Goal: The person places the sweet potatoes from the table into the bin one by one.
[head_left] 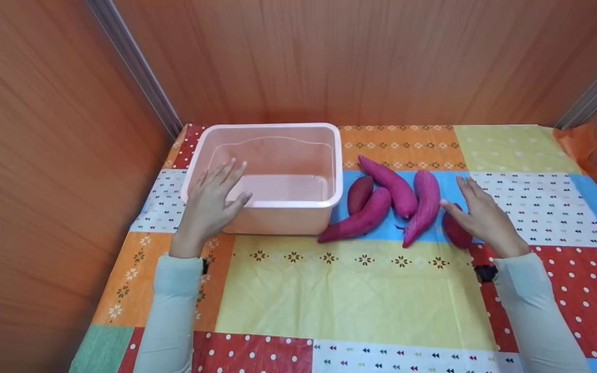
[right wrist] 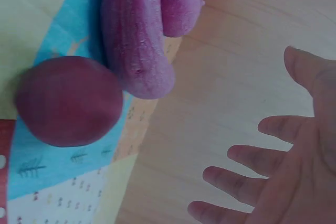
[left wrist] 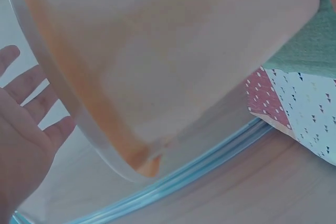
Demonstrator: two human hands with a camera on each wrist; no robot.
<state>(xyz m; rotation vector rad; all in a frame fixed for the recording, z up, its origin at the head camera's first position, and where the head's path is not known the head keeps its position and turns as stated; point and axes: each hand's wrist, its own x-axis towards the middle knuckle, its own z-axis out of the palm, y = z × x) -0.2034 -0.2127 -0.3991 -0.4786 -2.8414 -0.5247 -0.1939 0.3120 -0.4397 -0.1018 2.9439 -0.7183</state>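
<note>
My left hand (head_left: 210,199) has its fingers spread at the left side of a pale pink plastic basin (head_left: 278,220), holding nothing. In the left wrist view its fingers lie beside the basin's (left wrist: 173,66) wall; whether they touch it I cannot tell. On the right, my right hand (head_left: 487,220) is spread with nothing in it. It partly covers a dark red sweet potato (head_left: 455,230), which appears apart from the fingers in the right wrist view. Left of that hand lies a long purple sweet potato (head_left: 426,207). Others, a curved one (head_left: 389,184), a front one (head_left: 363,217) and a small dark one (head_left: 359,194), lie nearer the basin.
A patchwork-print tablecloth (head_left: 350,295) covers the table. Wooden panels (head_left: 329,62) stand behind and at both sides, with metal strips (head_left: 138,62) at the corners. The basin's inside floor (head_left: 283,187) shows bare.
</note>
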